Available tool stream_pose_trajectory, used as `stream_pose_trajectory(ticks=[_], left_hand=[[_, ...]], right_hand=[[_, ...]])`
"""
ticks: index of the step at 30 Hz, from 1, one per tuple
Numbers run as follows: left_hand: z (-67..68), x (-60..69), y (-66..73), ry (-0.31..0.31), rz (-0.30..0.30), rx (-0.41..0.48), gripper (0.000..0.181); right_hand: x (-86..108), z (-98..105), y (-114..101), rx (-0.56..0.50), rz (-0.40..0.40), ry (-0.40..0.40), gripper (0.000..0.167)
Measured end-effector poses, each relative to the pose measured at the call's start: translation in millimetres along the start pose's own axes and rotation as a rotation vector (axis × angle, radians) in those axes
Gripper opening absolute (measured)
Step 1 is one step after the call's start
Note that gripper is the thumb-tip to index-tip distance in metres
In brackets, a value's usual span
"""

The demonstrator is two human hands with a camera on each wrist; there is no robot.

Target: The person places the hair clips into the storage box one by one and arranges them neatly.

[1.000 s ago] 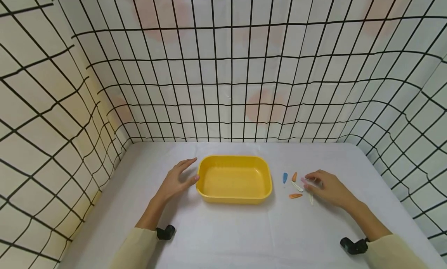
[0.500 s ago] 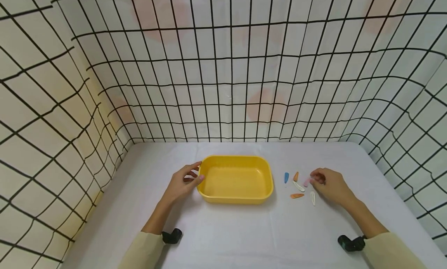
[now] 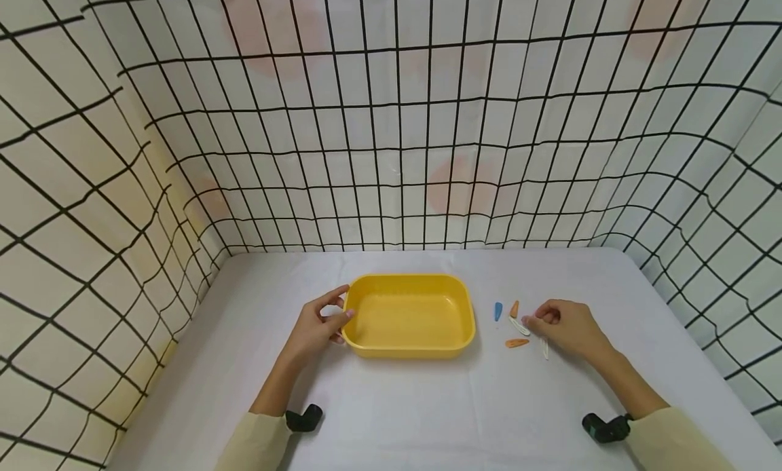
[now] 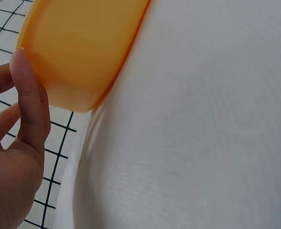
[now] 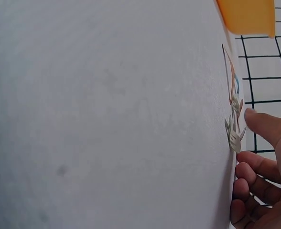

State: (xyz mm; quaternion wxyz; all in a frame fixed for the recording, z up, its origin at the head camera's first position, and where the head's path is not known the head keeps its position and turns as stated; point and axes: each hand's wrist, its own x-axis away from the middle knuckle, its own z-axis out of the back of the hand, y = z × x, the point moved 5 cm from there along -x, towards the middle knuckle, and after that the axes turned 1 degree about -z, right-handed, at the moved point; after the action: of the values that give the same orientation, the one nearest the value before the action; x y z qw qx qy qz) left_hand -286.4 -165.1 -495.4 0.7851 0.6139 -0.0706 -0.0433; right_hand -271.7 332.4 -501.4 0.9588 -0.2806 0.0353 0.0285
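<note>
At the left end of the yellow plastic tray [image 3: 409,315], my left hand [image 3: 313,328] holds the rim, thumb over the edge and fingers along the outside. My right hand [image 3: 568,327] is low over the snap hair clips, fingers bent. In the right wrist view a gap shows between its thumb and index finger, with nothing seen held. Near it lie a blue hair clip [image 3: 497,311], an orange hair clip [image 3: 514,309], another orange hair clip [image 3: 516,343], a white hair clip [image 3: 519,326] and a second white hair clip [image 3: 545,349], partly covered. The pink clip is hidden.
A white cloth [image 3: 403,410] covers the table. Black-grid white walls [image 3: 391,132] stand behind and at both sides. Each wrist carries a black camera, the left camera [image 3: 303,418] and the right camera [image 3: 605,428].
My left hand has come in from beside the tray to its rim. My right hand has shifted slightly over the clips, and the pink hair clip has gone out of sight beneath it.
</note>
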Motion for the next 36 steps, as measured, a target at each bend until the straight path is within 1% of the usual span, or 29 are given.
stream_pose_trajectory(ticks=[4,9,13,17,23,27,32,36], left_hand=[[0.4,0.3,-1.7,-0.001,0.037,0.026,0.057],[0.9,0.3,-1.3,0.008,0.044,0.042,0.057],[1.4,-0.4,-1.2,-0.004,0.042,0.06,0.058],[2.2,-0.8,-1.5,-0.015,0.04,0.073,0.059],[2.4,-1.6,-1.1,-0.022,0.046,0.086,0.06],[1.6,-2.1,-1.1,-0.017,0.042,0.089,0.06],[1.8,-2.4,-1.2,-0.006,0.053,0.085,0.056],[1.1,-2.1,-0.6,-0.007,0.049,0.089,0.056]], right_hand=[[-0.2,-1,-2,0.018,0.028,0.02,0.033],[0.1,-2,-5,0.015,0.056,0.032,0.02],[0.1,-2,-6,0.018,0.042,0.026,0.014],[-0.8,-2,-7,0.036,0.034,0.028,0.013],[-3.1,1,-7,0.047,0.052,0.049,0.013],[-4.4,3,-6,0.058,0.057,0.067,0.012],[-7.2,5,-6,0.043,0.039,0.083,0.018],[-10.6,11,-14,0.003,0.031,0.085,0.021]])
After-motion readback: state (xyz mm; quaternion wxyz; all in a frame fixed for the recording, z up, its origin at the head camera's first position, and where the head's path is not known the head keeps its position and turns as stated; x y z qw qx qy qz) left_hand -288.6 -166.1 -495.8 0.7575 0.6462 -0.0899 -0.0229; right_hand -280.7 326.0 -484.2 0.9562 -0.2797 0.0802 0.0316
